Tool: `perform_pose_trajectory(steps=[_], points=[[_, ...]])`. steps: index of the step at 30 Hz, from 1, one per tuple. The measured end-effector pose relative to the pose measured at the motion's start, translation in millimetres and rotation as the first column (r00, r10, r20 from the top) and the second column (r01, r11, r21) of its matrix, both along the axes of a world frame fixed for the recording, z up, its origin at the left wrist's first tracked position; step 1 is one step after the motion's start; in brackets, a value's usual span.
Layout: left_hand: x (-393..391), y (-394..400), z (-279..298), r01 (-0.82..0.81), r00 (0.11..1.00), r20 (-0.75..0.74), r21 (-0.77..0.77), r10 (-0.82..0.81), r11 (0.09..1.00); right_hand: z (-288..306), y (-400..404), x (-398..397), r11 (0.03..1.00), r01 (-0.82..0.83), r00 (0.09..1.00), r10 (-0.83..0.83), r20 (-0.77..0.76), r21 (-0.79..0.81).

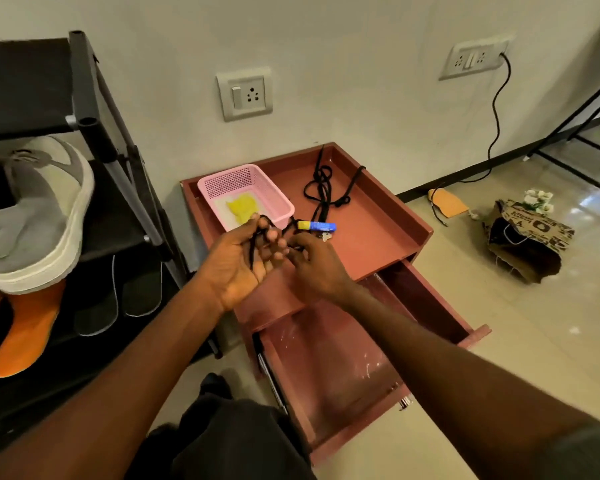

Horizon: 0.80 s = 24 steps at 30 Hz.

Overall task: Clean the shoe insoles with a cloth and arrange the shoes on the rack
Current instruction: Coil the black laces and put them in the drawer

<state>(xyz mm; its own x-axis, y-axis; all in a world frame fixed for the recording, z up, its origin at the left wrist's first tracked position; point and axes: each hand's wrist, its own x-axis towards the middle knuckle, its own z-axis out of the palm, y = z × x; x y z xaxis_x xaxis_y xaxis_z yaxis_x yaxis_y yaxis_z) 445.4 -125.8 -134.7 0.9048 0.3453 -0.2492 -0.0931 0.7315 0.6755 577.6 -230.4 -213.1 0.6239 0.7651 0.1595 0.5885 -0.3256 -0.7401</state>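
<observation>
Grey shoe (32,209) at left: heel end cut by the frame edge, its inside too dark to read. Orange insoles (25,334) below it: tops hidden under the shoe's sole, the left one also clipped by the edge. Black lace (257,244) in the left hand (238,268): where it ends is lost between the fingers of the right hand (312,263). Print on the paper bag (530,237) at right is too blurred to read. Drawer (343,368) bottom mostly behind the right forearm.

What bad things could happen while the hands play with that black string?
The black lace between the left hand and right hand might tangle into a knot. The open drawer sticks out below, so a dropped lace could fall inside. A loop might also drag the keys off the cabinet top.
</observation>
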Motion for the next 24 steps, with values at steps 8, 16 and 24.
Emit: perform_pose_trajectory(steps=[8, 16, 24], points=[[47.9, 15.8, 5.7, -0.263, 0.940, 0.226, 0.007, 0.255, 0.965, -3.2, -10.8, 13.9, 0.980, -0.100, 0.961, 0.140, 0.239, -0.172], [38.6, 39.5, -34.5, -0.015, 0.949, -0.064, 0.969, 0.309, 0.248, 53.9, -0.5, 10.7, 0.950, -0.309, 0.866, 0.304, 0.398, -0.052], [29.1, 39.2, -15.4, 0.132, 0.985, -0.164, 0.553, -0.048, 0.822, 86.6, 13.4, 35.8, 0.980, -0.132, 0.975, 0.101, 0.196, 0.151]])
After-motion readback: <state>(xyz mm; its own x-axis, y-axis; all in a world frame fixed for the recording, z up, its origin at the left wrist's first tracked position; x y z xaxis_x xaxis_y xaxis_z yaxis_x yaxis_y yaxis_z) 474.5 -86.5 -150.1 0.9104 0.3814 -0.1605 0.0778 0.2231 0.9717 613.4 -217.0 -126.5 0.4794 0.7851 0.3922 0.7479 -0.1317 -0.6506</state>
